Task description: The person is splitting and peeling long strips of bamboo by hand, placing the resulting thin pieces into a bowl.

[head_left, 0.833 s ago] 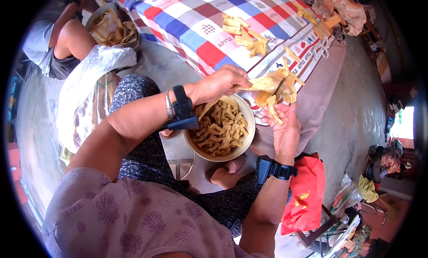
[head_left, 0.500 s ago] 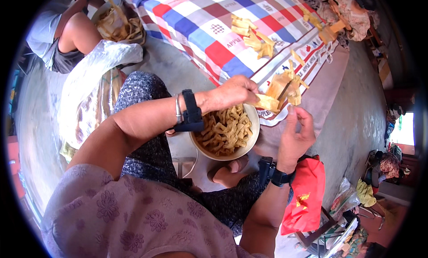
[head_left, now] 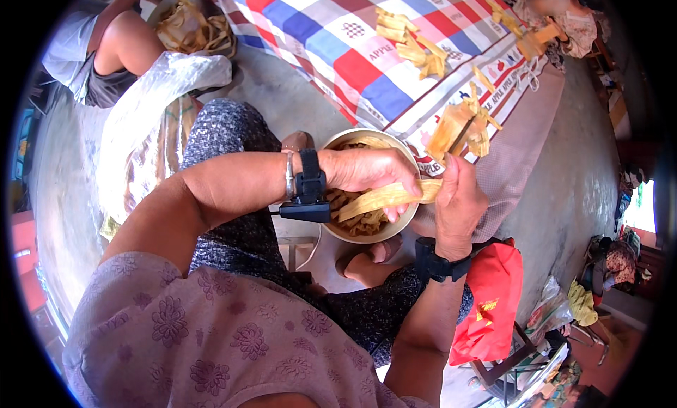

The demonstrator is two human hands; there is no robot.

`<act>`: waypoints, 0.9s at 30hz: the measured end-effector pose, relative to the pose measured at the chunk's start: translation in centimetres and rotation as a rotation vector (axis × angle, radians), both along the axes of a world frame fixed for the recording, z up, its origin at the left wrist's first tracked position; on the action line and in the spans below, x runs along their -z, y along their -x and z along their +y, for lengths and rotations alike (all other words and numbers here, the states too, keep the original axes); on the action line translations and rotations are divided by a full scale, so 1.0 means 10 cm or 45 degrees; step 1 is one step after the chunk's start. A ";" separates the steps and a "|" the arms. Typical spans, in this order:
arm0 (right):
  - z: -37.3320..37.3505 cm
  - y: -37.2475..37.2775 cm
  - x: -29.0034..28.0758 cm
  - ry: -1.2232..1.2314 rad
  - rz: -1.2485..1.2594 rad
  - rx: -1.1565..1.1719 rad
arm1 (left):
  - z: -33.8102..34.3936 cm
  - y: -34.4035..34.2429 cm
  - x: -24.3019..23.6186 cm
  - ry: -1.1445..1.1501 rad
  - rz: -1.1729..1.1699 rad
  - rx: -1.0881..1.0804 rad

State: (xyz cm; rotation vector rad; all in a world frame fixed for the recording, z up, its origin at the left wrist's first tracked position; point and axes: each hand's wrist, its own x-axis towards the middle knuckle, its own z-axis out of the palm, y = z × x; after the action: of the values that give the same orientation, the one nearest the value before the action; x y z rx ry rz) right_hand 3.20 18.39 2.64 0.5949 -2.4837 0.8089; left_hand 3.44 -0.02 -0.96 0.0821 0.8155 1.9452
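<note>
Yellow over cream, checks beyond

Yellow strip (head_left: 374, 201) at left hand (head_left: 375, 172) and right hand (head_left: 460, 202); cream bowl (head_left: 403, 147) under the left; red, white and blue checked cloth (head_left: 338, 52) beyond both; red bag (head_left: 497, 288) below the right.

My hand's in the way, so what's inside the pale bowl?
Yellowish strips show inside the pale bowl, mainly near its lower edge. The left hand and a long flat strip cover much of the rest, so what lies beneath them can't be seen.
</note>
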 end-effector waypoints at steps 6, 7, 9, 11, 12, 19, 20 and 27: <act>0.17 0.01 -0.03 0.060 -0.225 -0.060 | -0.08 0.06 -0.09 0.437 0.578 0.010; 0.19 0.01 -0.04 0.058 -0.288 -0.088 | -0.09 0.09 -0.11 0.530 0.733 -0.016; 0.20 0.00 -0.06 0.060 -0.404 -0.155 | -0.13 0.14 -0.13 0.671 0.973 -0.064; 0.18 -0.02 -0.08 0.064 -0.509 -0.222 | -0.17 0.19 -0.18 0.672 0.990 -0.158; 0.18 -0.04 -0.09 0.091 -0.546 -0.266 | -0.19 0.22 -0.22 0.672 0.997 -0.204; 0.11 -0.17 -0.03 0.535 -0.939 -0.397 | -0.31 0.33 -0.42 0.613 1.060 -0.257; 0.11 -0.18 -0.06 0.671 -1.034 -0.441 | -0.30 0.31 -0.42 0.600 1.059 -0.282; -0.07 -0.19 -0.21 1.383 -1.226 -0.526 | -0.06 0.11 -0.25 0.358 0.567 -0.346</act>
State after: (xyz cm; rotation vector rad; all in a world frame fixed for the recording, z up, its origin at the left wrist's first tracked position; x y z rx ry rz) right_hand 5.09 17.74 4.76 0.3021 -2.0320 2.8281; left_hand 2.38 -0.67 1.58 0.2534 1.4511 2.0730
